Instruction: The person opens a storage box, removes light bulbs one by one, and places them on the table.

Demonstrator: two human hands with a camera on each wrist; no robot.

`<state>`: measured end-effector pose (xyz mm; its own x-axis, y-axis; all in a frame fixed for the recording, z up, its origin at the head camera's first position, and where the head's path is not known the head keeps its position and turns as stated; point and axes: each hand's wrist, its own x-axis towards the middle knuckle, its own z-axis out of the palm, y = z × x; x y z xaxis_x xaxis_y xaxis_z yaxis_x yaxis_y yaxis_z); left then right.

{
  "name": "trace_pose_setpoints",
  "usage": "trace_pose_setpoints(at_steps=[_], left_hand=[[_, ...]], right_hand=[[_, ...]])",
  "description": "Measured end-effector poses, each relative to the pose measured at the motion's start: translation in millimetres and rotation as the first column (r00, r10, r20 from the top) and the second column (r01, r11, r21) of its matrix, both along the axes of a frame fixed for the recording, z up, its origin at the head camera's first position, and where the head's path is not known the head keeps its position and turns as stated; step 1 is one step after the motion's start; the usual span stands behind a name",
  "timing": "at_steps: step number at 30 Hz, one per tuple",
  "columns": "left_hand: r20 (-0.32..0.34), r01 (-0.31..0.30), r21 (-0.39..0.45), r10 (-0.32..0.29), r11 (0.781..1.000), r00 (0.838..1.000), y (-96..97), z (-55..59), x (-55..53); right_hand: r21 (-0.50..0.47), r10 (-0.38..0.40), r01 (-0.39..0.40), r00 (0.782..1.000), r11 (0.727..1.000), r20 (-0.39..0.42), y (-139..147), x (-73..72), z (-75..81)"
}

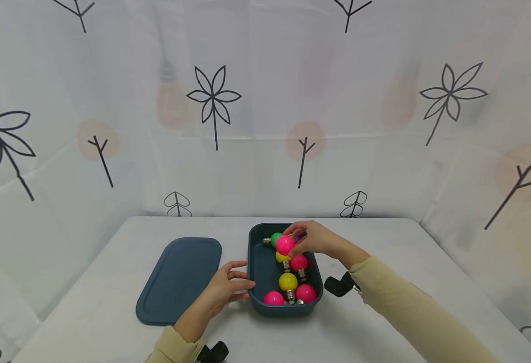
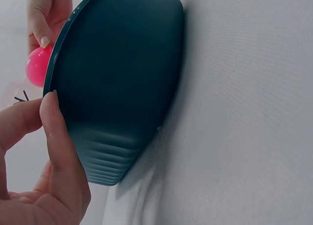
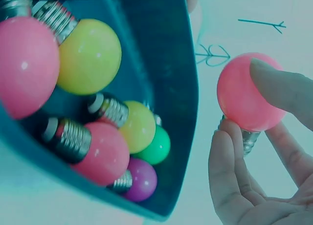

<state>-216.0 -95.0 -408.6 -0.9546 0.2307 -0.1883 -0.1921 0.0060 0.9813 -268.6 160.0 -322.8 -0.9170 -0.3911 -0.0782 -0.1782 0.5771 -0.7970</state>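
Note:
A dark blue-green box (image 1: 259,272) stands on the table with several coloured light bulbs inside. My right hand (image 1: 313,238) pinches a pink light bulb (image 1: 285,245) above the box's far end. In the right wrist view, this bulb (image 3: 247,90) sits between thumb and fingers, its metal base pointing down. At the box's left side, my left hand (image 1: 229,287) touches the rim with thumb and forefinger, the other fingers spread. The left wrist view shows the thumb (image 2: 56,122) against the box's outer wall (image 2: 117,63).
A flat dark blue lid (image 1: 179,280) lies on the white table (image 1: 360,327) left of the box. In the box are yellow bulbs (image 1: 288,281), more pink bulbs (image 1: 306,293), a green bulb (image 3: 157,146) and a purple bulb (image 3: 142,180). A patterned cloth (image 1: 265,111) hangs behind.

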Motion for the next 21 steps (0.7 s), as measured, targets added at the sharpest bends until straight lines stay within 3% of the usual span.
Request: trace_pose_setpoints(at_steps=[9,21], left_hand=[[0.003,-0.006,-0.012,0.006,1.000,1.000,0.3,-0.4,0.8],[-0.002,-0.002,-0.012,0.002,1.000,1.000,0.7,0.3,-0.8]], right_hand=[[-0.002,-0.069,0.069,0.997,0.998,-0.043,20,-1.8,3.1],[0.030,-0.198,0.201,0.977,0.979,-0.077,46,-4.9,2.0]])
